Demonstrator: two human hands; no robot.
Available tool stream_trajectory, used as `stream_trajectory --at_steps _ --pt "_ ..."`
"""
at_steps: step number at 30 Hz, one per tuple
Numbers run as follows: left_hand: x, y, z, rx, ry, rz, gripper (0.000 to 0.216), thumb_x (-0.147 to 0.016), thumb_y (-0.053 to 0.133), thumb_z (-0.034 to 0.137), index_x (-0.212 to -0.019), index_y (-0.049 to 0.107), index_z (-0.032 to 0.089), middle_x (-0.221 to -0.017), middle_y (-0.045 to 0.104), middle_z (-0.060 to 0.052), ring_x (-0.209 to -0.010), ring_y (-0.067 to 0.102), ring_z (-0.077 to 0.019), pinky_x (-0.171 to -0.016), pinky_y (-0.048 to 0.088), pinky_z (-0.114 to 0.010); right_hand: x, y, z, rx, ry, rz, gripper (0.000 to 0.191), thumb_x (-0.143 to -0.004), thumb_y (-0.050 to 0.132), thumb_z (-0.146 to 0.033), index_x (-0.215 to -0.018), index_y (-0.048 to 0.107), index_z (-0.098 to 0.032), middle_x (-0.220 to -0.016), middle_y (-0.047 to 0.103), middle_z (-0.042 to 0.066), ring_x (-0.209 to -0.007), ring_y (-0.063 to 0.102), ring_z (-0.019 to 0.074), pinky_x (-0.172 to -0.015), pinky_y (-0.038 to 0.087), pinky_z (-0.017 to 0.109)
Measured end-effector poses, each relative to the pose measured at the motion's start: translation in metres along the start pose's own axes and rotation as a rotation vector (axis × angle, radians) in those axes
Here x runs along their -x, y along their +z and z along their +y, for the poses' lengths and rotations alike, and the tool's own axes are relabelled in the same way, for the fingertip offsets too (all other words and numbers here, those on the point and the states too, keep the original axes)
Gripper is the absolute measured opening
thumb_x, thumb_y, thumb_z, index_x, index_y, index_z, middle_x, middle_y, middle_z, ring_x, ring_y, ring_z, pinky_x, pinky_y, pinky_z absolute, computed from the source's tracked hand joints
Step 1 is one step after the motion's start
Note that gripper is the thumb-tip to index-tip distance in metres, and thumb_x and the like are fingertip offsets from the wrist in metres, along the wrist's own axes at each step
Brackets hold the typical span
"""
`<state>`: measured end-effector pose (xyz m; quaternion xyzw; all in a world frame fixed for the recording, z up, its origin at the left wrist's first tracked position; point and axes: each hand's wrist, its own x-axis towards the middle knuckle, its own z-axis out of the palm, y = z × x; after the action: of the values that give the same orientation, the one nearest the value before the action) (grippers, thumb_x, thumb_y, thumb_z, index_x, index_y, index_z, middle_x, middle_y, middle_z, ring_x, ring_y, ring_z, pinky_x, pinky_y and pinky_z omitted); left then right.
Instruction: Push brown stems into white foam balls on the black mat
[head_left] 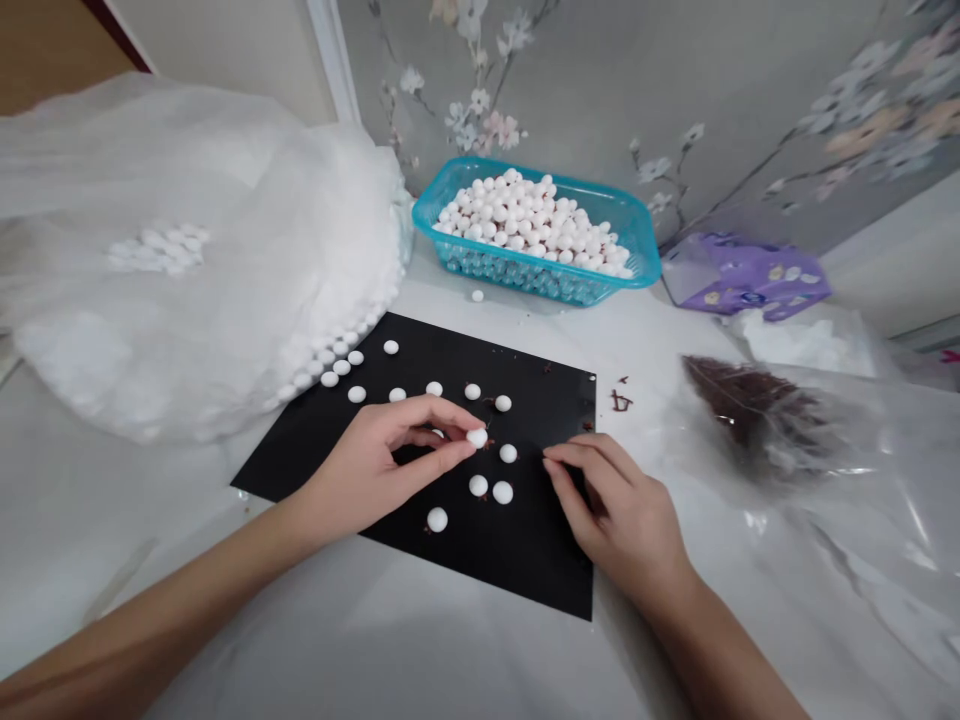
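A black sheet (525, 560) lies on the white table with several small white balls scattered on it. My left hand (382, 465) pinches one white ball (477, 437) between thumb and fingertips just above the sheet. My right hand (619, 510) rests at the sheet's right edge with its fingers curled and pressed together; whatever they hold is too small to make out. Three loose balls (491, 489) lie between the two hands.
A turquoise basket (637, 262) full of white balls stands at the back. White netting (172, 260) with a row of balls along its hem fills the left. A clear bag with brown bits (757, 410) and a purple packet (750, 275) lie at right.
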<state>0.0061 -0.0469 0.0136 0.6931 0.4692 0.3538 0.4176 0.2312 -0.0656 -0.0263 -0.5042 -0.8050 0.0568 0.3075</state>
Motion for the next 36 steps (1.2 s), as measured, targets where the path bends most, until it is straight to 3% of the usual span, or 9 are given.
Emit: stream_trajectory --at_steps 5,13,19,23,27,30,36 --pt "0.002 0.005 0.000 0.065 -0.011 -0.048 0.013 -0.080 0.060 0.019 -0.092 0.065 0.019 -0.093 0.071 -0.002 -0.082 0.067 -0.0125 -0.075 0.056 -0.021 0.001 -0.001 -0.006 0.009 -0.103 -0.046 0.015 -0.085 0.050 -0.016 -0.095 0.062 -0.018 -0.088 0.064 0.004 -0.058 0.059 0.0095 -0.049 0.047 0.021" --pt "0.006 0.011 0.002 0.128 0.024 -0.172 0.015 -0.079 0.059 0.015 -0.092 0.066 0.019 -0.092 0.071 -0.004 -0.079 0.068 -0.0136 -0.070 0.057 -0.022 0.006 0.000 -0.031 -0.420 0.063 0.003 0.012 -0.082 0.058 -0.018 -0.094 0.059 -0.021 -0.082 0.061 0.001 -0.051 0.052 0.0067 -0.046 0.046 0.019" --pt "0.009 0.014 0.002 0.207 -0.004 -0.188 0.015 -0.077 0.062 0.014 -0.090 0.066 0.019 -0.095 0.070 -0.005 -0.087 0.067 -0.0164 -0.075 0.057 -0.026 0.005 0.001 -0.035 -0.336 -0.049 0.094 0.013 -0.082 0.056 -0.010 -0.090 0.061 -0.019 -0.074 0.062 0.001 -0.055 0.056 0.0083 -0.048 0.047 0.019" --pt "0.009 0.016 0.002 0.233 -0.026 -0.176 0.011 -0.078 0.060 0.014 -0.084 0.067 0.020 -0.094 0.069 -0.004 -0.082 0.067 -0.0143 -0.070 0.057 -0.023 0.006 0.001 -0.035 -0.311 -0.127 0.095 0.016 -0.082 0.055 -0.008 -0.092 0.060 -0.018 -0.074 0.063 0.003 -0.059 0.058 0.0096 -0.050 0.048 0.020" --pt "0.007 0.015 0.003 0.196 -0.005 -0.173 0.013 -0.079 0.060 0.014 -0.087 0.068 0.020 -0.091 0.071 -0.004 -0.082 0.067 -0.0153 -0.069 0.057 -0.023 0.007 0.002 -0.034 -0.314 -0.052 0.119 0.017 -0.081 0.057 -0.012 -0.095 0.060 -0.021 -0.076 0.063 0.002 -0.059 0.060 0.0100 -0.049 0.050 0.020" --pt "0.005 0.012 0.003 0.143 0.071 -0.205 0.017 -0.078 0.061 0.012 -0.088 0.070 0.021 -0.089 0.072 -0.003 -0.083 0.067 -0.0155 -0.072 0.056 -0.024 0.009 0.004 -0.033 -0.332 0.008 0.113 0.028 -0.079 0.061 -0.016 -0.107 0.058 -0.023 -0.085 0.064 0.003 -0.062 0.062 0.0110 -0.052 0.053 0.021" --pt "0.003 0.005 0.001 0.067 0.090 -0.309 0.021 -0.079 0.060 0.012 -0.092 0.070 0.025 -0.091 0.071 -0.001 -0.080 0.067 -0.0129 -0.070 0.055 -0.021 0.009 0.005 -0.032 -0.389 -0.104 0.060 0.034 -0.081 0.059 -0.009 -0.112 0.056 -0.021 -0.087 0.065 0.003 -0.066 0.061 0.0104 -0.052 0.053 0.019"
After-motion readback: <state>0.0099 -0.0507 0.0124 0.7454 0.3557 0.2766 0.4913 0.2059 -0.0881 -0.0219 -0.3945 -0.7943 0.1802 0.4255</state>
